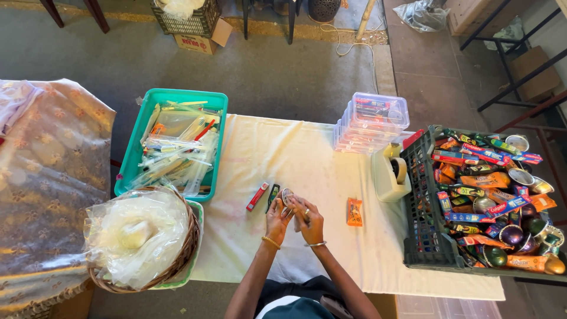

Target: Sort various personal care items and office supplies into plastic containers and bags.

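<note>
1. Head view: the left hand [276, 220] and right hand [310, 220] meet, fingers curled around a small round metallic tin [287, 196] above the cream tablecloth [283, 153].
2. Just beside lie a slim red packet [257, 197], a dark green packet [272, 197] and an orange sachet [354, 212].
3. Farther out sit a wicker basket [177, 266] and a dark plastic crate [422, 224].

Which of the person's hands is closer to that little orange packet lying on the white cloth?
The right hand. It sits just left of the orange packet, with a small gap of cloth between. The left hand is farther off, on the far side of the right hand.
</note>
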